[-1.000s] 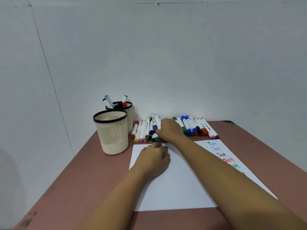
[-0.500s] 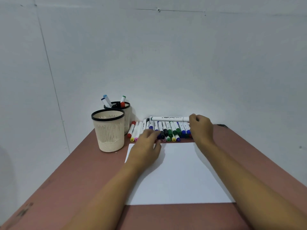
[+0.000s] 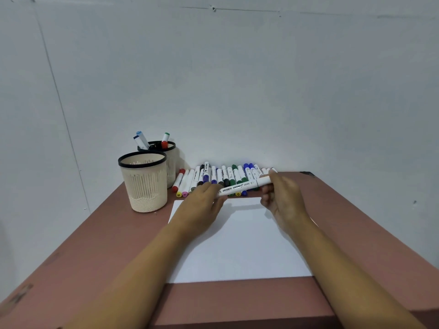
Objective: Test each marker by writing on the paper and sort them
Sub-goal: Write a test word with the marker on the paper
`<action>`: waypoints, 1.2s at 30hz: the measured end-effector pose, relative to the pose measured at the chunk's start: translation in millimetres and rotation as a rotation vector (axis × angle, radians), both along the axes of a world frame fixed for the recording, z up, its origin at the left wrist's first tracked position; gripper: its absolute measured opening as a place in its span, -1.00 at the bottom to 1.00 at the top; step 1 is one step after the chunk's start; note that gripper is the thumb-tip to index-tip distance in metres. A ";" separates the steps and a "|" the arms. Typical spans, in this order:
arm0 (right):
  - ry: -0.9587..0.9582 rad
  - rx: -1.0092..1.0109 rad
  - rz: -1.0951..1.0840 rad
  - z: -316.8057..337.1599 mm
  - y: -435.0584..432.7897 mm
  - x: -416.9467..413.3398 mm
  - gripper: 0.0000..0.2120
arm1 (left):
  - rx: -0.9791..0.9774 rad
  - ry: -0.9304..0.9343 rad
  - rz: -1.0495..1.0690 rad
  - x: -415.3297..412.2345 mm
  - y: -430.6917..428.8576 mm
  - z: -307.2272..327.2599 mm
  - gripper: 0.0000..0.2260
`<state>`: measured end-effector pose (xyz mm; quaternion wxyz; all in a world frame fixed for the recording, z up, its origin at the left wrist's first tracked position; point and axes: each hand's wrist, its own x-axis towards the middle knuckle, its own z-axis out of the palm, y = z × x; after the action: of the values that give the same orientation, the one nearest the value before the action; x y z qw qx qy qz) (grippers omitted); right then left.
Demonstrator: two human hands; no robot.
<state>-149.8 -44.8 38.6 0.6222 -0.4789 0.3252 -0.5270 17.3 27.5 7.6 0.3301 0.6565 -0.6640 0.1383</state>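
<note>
One white marker (image 3: 242, 186) is held nearly level, left end slightly lower, at frame centre. It sits just above the far edge of the paper (image 3: 237, 245) and in front of the row (image 3: 221, 176).

Right hand (image 3: 282, 198): fingers curled round the marker's right end, gripping it.

Left hand (image 3: 202, 207): back of hand to camera, fingertips at the marker's left end. Thumb hidden; cannot tell whether it pinches the marker or only touches it.

Black lettering runs along the barrel, too small to read.

Row: capped markers side by side at the far edge of the tabletop (image 3: 95, 245), by the wall. Caps seen are red, yellow, pink, black, purple, green and blue. Right end is partly hidden behind the marker and right hand.

Paper: white sheet lying flat, lower centre, both forearms over it.

Front cup (image 3: 145, 184): cream, black rim, upright, left of centre, near the paper's far left corner.

Back cup (image 3: 171, 167): same kind, just behind the front cup. Stored markers (image 3: 142, 141) stand in it.
</note>
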 end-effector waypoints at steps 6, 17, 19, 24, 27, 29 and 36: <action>0.081 -0.013 0.276 -12.2 13.0 10.1 -0.82 | 0.036 0.054 -0.034 -7.3 -0.7 -0.1 -0.78; 0.100 -0.101 0.289 -17.2 12.4 14.2 -0.79 | 0.077 0.159 -0.104 -14.6 5.2 3.4 -0.78; 0.085 -0.094 0.296 -15.5 12.8 13.7 -0.79 | 0.062 0.180 -0.113 -15.1 5.3 3.8 -0.72; 0.019 -0.087 0.318 -11.0 13.1 11.5 -0.78 | 0.003 0.285 -0.041 -14.2 6.0 4.5 -0.76; 0.004 -0.077 0.271 -8.7 13.7 12.1 -0.78 | 0.035 0.345 -0.017 -13.3 6.0 7.9 -0.71; -0.077 -0.016 0.208 -6.1 11.5 10.7 -0.81 | 0.104 0.375 -0.005 -10.1 5.9 9.3 -0.57; -0.295 0.233 0.182 0.3 9.2 -8.0 -0.81 | 0.255 0.246 0.013 4.7 4.8 -0.8 -0.65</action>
<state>-157.8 -35.5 38.9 0.7594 -0.3487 0.2448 -0.4917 22.1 32.4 6.8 0.3220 0.7093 -0.6265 -0.0262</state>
